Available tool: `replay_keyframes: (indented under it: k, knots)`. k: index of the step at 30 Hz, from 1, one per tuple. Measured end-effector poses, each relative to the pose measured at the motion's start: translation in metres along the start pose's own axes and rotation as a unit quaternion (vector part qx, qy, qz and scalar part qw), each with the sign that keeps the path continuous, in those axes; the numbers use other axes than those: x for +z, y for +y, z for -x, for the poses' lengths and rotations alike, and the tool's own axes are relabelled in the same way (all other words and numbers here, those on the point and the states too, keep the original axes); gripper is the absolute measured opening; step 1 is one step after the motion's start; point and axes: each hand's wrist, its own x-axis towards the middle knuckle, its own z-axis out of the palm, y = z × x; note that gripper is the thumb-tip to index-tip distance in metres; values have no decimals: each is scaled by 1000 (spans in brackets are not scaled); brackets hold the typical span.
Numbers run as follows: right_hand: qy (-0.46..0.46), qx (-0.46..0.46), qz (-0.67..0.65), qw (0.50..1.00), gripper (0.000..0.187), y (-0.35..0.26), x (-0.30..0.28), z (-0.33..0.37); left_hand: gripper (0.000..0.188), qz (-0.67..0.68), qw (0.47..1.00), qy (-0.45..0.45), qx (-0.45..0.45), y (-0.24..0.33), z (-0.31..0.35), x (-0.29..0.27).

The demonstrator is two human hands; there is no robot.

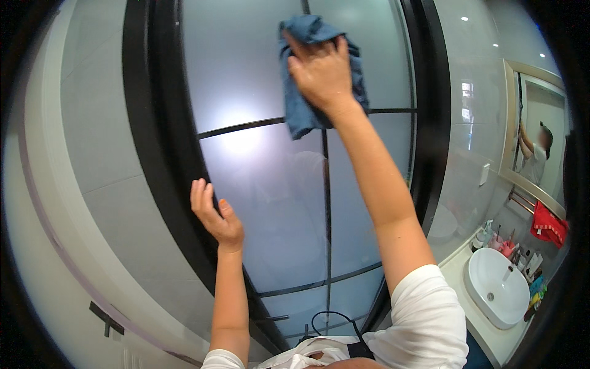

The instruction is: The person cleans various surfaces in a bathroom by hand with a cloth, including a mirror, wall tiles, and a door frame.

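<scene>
My right hand presses a crumpled blue cloth flat against the upper part of a frosted glass door. The fingers are partly sunk into the folds, and the cloth hangs down below the palm across a dark crossbar. My left hand is raised lower down at the left, its fingers stretched upward beside the black door frame. It holds nothing; whether it touches the frame I cannot tell.
At the right, a white basin stands on a counter with several bottles behind it. Above hang a red cloth and a framed mirror. A dark handle sits on a white door at the lower left.
</scene>
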Motion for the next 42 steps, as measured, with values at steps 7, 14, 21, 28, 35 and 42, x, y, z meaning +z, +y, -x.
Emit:
replay_keyframes:
  k: [7, 14, 21, 28, 35, 42]
  knots:
    - [12, 65, 141, 988, 45, 149, -22, 58, 31, -31, 999, -27, 24, 18, 12, 17]
    - [-16, -11, 63, 998, 44, 179, -56, 56, 29, -63, 998, -3, 22, 24, 19, 18]
    - [-6, 31, 43, 999, 43, 152, -82, 148, 29, -18, 999, -11, -24, 64, 52, 24]
    - [-236, 176, 19, 956, 44, 58, -178, 334, 25, -2, 998, -47, -52, 95, 98, 26]
    - [-415, 198, -43, 887, 41, 4, -258, 492, 25, -22, 996, -79, -40, 88, 99, 9]
    - [-28, 328, -246, 912, 28, 68, -157, 307, 26, -53, 996, -69, -33, 52, 76, -16]
